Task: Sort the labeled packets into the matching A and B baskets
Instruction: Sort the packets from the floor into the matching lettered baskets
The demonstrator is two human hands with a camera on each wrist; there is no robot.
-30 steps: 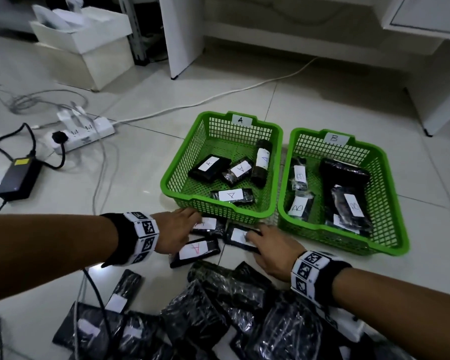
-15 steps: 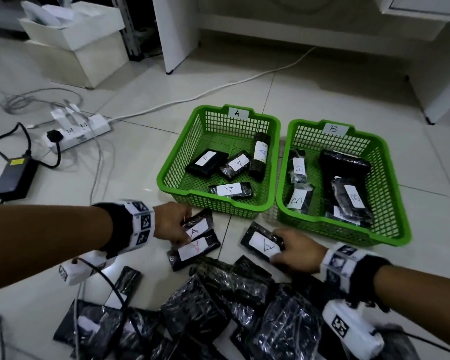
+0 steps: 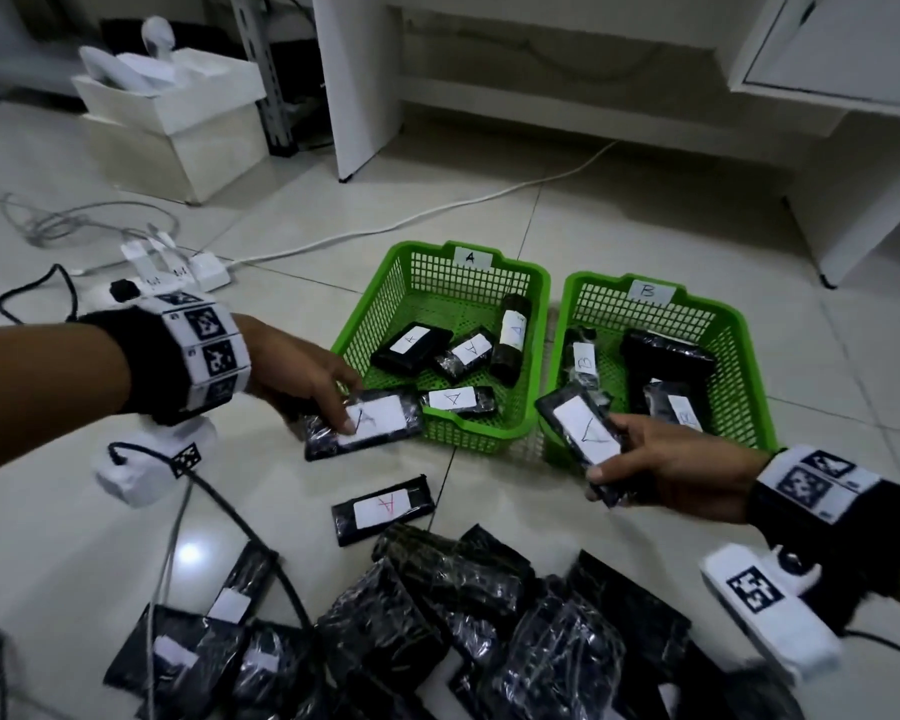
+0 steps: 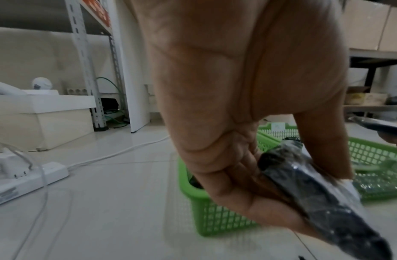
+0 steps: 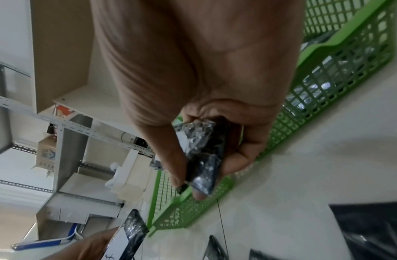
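Two green baskets stand side by side on the floor, basket A point(image 3: 531, 283) on the left and basket B point(image 3: 749, 356) on the right, each holding several black packets with white labels. My left hand point(image 3: 302, 376) pinches a black packet marked A point(image 3: 380, 423) just in front of basket A's near left corner; the same packet point(image 4: 315, 190) shows between thumb and fingers in the left wrist view. My right hand point(image 3: 661, 465) grips another A packet point(image 3: 583, 433) above basket B's near left corner, seen again as the black packet point(image 5: 204, 158) in the right wrist view. One more A packet point(image 3: 383, 509) lies on the tiles.
A heap of black packets point(image 3: 463, 631) covers the floor near me. A white power strip point(image 3: 178, 267) with cables and a white box point(image 3: 178, 122) sit at the left. White furniture legs point(image 3: 354, 85) stand behind the baskets.
Both hands have lifted their A packets off the floor. The left one rose toward basket A's front edge; the right one rose up in front of basket B.
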